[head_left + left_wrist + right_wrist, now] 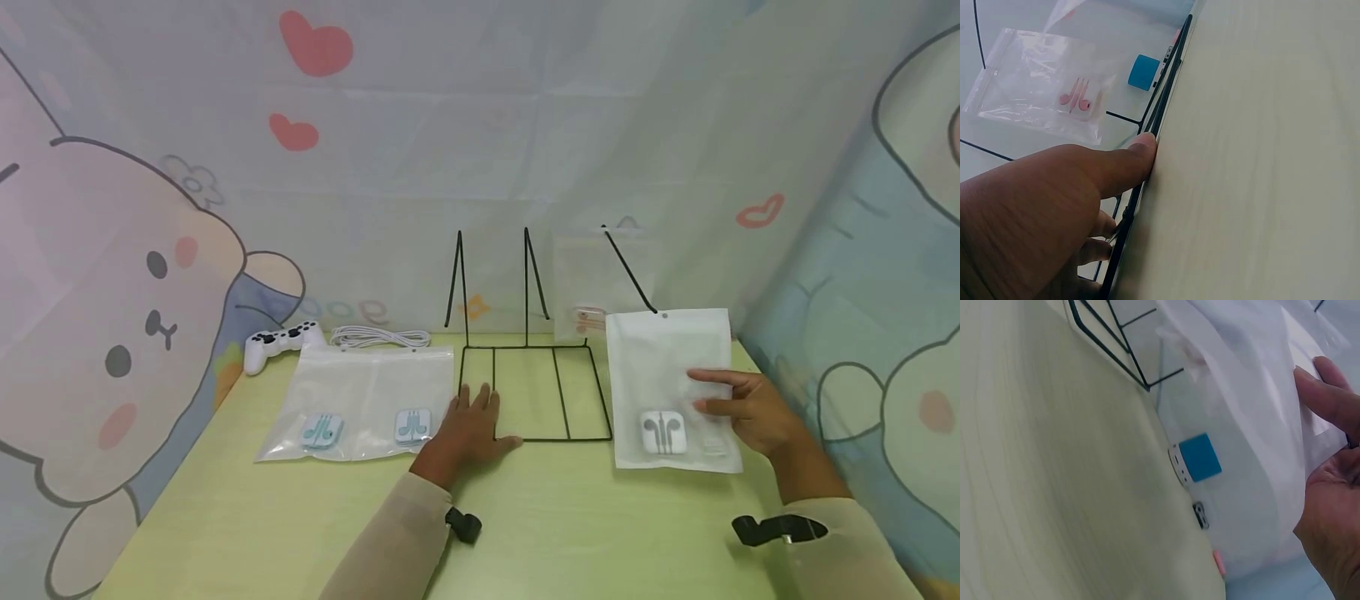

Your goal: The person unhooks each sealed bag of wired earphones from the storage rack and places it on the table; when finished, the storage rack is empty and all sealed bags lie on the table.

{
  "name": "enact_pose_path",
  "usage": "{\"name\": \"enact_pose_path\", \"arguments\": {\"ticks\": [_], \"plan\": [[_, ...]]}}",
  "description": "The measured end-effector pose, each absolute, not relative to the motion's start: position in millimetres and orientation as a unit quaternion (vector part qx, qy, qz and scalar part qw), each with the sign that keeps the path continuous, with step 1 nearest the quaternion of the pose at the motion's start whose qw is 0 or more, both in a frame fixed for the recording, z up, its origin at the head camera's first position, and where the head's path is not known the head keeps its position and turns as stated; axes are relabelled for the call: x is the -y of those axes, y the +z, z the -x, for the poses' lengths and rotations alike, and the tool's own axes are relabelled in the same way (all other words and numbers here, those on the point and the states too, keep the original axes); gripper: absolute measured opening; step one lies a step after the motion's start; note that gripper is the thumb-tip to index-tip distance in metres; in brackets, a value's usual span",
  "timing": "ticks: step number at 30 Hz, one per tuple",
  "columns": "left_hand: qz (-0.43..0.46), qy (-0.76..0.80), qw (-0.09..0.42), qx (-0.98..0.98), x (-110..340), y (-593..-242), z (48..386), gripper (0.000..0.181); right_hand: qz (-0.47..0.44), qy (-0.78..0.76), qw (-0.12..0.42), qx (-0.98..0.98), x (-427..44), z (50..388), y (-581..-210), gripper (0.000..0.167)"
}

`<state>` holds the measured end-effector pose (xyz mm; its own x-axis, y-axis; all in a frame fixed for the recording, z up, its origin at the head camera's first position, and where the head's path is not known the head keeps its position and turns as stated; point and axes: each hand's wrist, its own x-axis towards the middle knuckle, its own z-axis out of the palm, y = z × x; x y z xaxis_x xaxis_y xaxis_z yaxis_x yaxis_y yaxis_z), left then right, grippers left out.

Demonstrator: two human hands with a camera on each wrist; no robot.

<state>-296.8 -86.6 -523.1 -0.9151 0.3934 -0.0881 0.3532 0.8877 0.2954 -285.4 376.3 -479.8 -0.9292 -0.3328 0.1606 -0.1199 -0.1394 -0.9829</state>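
Observation:
My left hand (468, 425) rests at the front left of the black wire rack (585, 439), fingers spread forward and thumb along the front bar. My right hand (757, 412) pinches the right edge of a white zip bag (637, 367) between thumb and fingers. Through the bag shows a white case with grey-looking earphones (663, 432). The bag hangs upright, its top hole beside the tip of the rack's right hook (630, 270); I cannot tell whether the hook passes through. Behind it, a clear bag (1035, 81) with pink earphones (1075, 97) hangs on that hook.
On the left lie two zip bags (360, 387) side by side with bluish earphone cases. Behind them are a white game controller (283, 343) and a coiled white cable (382, 337). Past the rack, a blue block (1200, 457) stands near a printed cloth backdrop (420, 150).

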Motion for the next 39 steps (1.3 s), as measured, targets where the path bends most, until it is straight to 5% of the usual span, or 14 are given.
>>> {"name": "enact_pose_path", "arguments": {"ticks": [39], "plan": [[-0.197,0.122,0.068,-0.97,84.4,-522.1,299.4,0.096,0.127,-0.732,0.208,-0.636,-412.6,284.7,-501.6,0.057]]}}
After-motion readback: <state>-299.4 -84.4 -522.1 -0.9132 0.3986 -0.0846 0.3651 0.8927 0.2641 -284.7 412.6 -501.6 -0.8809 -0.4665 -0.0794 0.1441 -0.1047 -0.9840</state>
